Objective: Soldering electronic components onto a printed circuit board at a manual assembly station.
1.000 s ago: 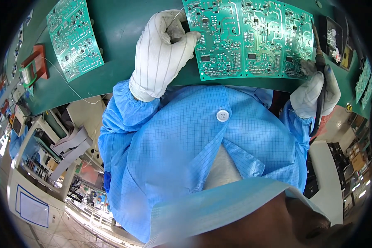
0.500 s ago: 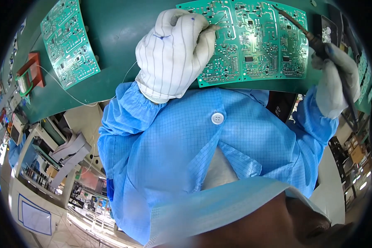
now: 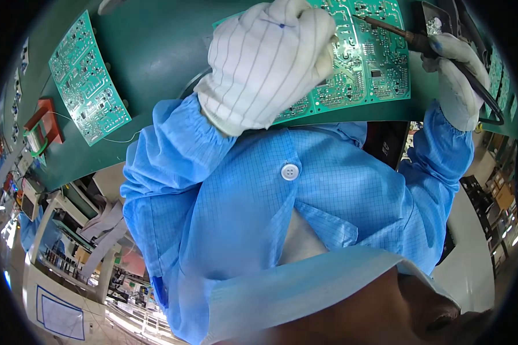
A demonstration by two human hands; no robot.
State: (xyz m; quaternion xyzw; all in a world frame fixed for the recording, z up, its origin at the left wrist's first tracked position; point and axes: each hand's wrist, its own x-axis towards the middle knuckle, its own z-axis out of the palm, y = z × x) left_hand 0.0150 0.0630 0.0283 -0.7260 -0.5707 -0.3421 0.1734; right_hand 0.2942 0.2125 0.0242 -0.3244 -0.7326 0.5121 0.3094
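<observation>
My left hand (image 3: 270, 66), in a white striped glove, is closed over the left part of a green circuit board panel (image 3: 341, 86) and hides much of it. Its fingers pinch a thin solder wire (image 3: 116, 141), whose tip is hidden by the glove. In my right hand (image 3: 463, 77), also gloved, is a soldering iron (image 3: 418, 42); its cord loops beside the wrist. The iron points left, its tip over the panel's upper part; whether it touches is unclear. The panel is densely covered with small parts and solder points.
A second green board panel (image 3: 89, 86) lies left on the green table (image 3: 149, 52). Near it stands a red holder (image 3: 54, 126) with a solder spool (image 3: 35, 140). A dark tray (image 3: 440, 12) with silvery bits sits at the far right, and more boards (image 3: 505, 95) lie beyond my right hand.
My left hand has shifted right and farther over the panel, covering the wire tip that showed before. The iron's tip has moved left across the panel, and the view has shifted slightly.
</observation>
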